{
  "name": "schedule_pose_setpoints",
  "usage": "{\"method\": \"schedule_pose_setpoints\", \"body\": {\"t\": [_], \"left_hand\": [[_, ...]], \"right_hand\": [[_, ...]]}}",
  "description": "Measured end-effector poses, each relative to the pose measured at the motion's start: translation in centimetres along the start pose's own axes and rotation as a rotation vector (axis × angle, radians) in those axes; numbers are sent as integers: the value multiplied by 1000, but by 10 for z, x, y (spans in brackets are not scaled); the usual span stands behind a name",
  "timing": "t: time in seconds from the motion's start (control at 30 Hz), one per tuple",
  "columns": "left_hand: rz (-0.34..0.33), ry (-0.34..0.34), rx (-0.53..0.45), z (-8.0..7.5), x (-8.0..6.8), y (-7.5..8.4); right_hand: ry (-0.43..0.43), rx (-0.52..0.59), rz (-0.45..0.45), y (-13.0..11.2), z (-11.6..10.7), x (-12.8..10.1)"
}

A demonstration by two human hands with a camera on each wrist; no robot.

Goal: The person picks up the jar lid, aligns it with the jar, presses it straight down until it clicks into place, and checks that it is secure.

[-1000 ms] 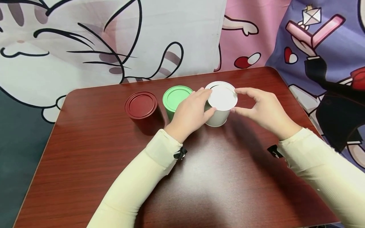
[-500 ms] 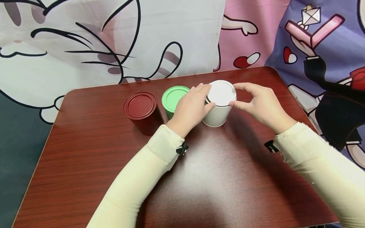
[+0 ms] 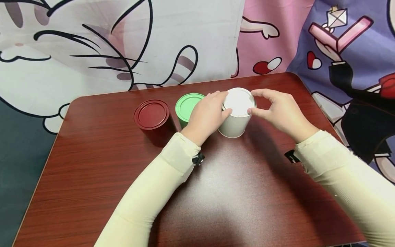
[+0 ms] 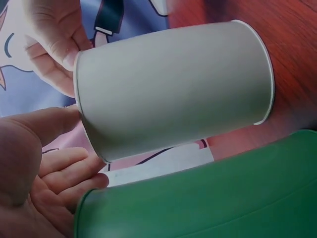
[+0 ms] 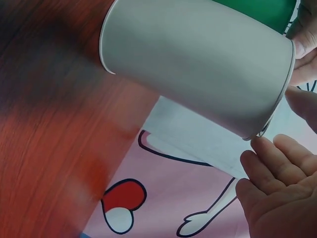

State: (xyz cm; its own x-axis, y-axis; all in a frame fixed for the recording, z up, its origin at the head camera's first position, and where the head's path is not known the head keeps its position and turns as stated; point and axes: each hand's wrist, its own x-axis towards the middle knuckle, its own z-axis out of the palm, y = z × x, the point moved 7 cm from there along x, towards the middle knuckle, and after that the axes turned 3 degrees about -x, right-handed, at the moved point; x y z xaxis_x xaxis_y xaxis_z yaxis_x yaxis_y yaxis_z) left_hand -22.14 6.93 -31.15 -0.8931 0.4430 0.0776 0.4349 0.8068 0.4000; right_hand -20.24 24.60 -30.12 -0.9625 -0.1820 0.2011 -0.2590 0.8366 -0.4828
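Observation:
A white can [image 3: 232, 127] stands upright at the table's back right, its white lid [image 3: 239, 102] lying over the top. My left hand [image 3: 205, 118] holds the lid's left edge, thumb at the front and forefinger at the back. On the opposite edge, my right hand [image 3: 282, 115] has the rim between thumb and forefinger. In the left wrist view, the white can [image 4: 173, 89] shows its plain side, with fingertips at its top rim. The right wrist view shows the remaining right-hand fingers [image 5: 275, 163] spread out beside the can [image 5: 198, 59].
Just left of the white can is a green can [image 3: 186, 106], partly covered by my left hand. A dark red can [image 3: 152, 116] stands farther left, lidded too. They share a reddish-brown wooden table [image 3: 92, 164], with a cartoon-printed cloth [image 3: 172, 34] hanging behind.
A second ago the lid lay askew with a dark gap at its back left; now it lies level over the can. Both hands have shifted slightly, the right one leftward.

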Motion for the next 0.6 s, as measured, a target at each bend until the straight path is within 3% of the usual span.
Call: {"method": "schedule_pose_setpoints", "body": {"t": [0.37, 0.6], "left_hand": [[-20, -16, -28, 2, 3, -3], [-11, 16, -72, 0, -1, -5]], "right_hand": [[-22, -19, 14, 0, 4, 2], [-2, -21, -8, -4, 2, 1]]}}
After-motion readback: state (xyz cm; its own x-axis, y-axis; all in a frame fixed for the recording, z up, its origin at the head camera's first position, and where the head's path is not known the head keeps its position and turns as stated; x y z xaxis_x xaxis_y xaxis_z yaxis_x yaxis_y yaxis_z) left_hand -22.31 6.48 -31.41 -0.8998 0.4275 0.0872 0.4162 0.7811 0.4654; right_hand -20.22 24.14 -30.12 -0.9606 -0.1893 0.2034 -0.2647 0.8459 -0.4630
